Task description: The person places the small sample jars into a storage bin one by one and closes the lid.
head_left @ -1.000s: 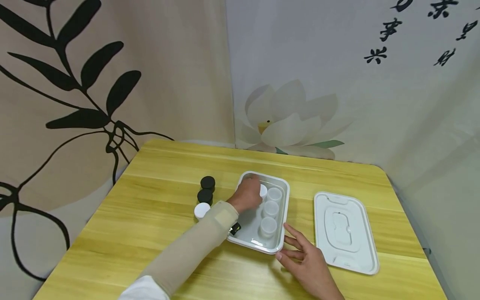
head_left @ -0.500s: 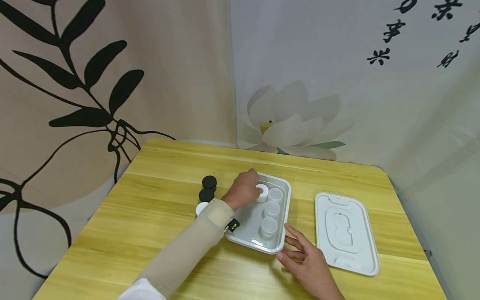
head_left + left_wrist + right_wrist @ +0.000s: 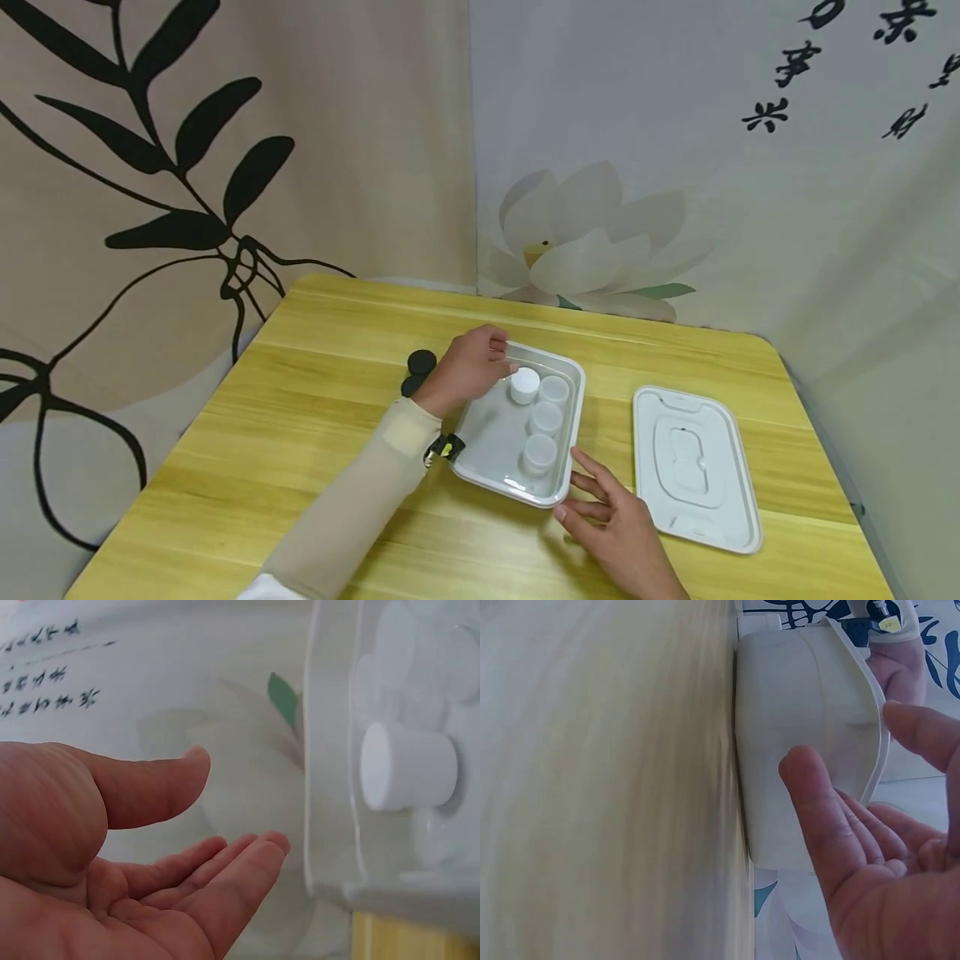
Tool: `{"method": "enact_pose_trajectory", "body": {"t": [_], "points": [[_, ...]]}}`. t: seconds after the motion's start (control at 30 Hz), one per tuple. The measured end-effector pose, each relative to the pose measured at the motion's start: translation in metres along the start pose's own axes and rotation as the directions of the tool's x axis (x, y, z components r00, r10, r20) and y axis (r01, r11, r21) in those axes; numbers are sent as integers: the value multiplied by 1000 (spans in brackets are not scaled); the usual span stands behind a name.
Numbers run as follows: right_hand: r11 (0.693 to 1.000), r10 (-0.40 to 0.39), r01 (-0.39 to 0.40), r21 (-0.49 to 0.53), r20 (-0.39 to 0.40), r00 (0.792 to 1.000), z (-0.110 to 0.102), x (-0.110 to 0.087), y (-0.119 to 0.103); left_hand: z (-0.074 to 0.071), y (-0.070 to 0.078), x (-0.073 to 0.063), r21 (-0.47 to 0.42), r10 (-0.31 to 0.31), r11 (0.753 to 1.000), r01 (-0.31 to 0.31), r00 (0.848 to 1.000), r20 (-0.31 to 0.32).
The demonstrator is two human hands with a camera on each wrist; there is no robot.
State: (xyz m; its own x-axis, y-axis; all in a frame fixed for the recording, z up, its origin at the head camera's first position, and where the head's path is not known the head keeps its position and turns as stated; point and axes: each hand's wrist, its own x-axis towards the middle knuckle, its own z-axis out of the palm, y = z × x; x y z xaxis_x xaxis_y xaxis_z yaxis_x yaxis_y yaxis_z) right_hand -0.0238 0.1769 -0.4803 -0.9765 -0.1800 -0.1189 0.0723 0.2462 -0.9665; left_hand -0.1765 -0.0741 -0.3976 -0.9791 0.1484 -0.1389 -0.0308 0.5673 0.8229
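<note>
My left hand is over the far left rim of a white plastic box. Its thumb and fingers are spread apart with nothing between them, as the left wrist view shows. Just right of it, a white-lidded jar stands inside the box. Three translucent jars line the box's right side. My right hand rests at the near right corner of the box, its fingertips against the outer wall and rim with the fingers extended.
Black-lidded jars stand on the table left of the box, partly behind my left arm. A white box lid lies to the right on the wooden table. Printed curtains hang behind the table's far edge.
My left hand has let go of the white-lidded jar inside the box and moved left and up to the rim. The right hand stays at its corner. The view has shifted slightly.
</note>
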Motion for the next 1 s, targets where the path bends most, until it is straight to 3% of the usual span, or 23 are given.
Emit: {"method": "enact_pose_trajectory", "body": {"t": [0.2,0.57,1.0], "points": [[1000,18,-18,-4,-5,1000,0,-1,0,-24,-12,-7,-44,22,999,-23,999,-27],[999,4,-9,-51,-99,995,7,1,-3,-69,-45,-35,-116,-50,993,38,993,-110],[999,-4,-2,-54,-125,992,1,3,0,-80,-92,-53,-136,-177,978,158,975,-137]]}}
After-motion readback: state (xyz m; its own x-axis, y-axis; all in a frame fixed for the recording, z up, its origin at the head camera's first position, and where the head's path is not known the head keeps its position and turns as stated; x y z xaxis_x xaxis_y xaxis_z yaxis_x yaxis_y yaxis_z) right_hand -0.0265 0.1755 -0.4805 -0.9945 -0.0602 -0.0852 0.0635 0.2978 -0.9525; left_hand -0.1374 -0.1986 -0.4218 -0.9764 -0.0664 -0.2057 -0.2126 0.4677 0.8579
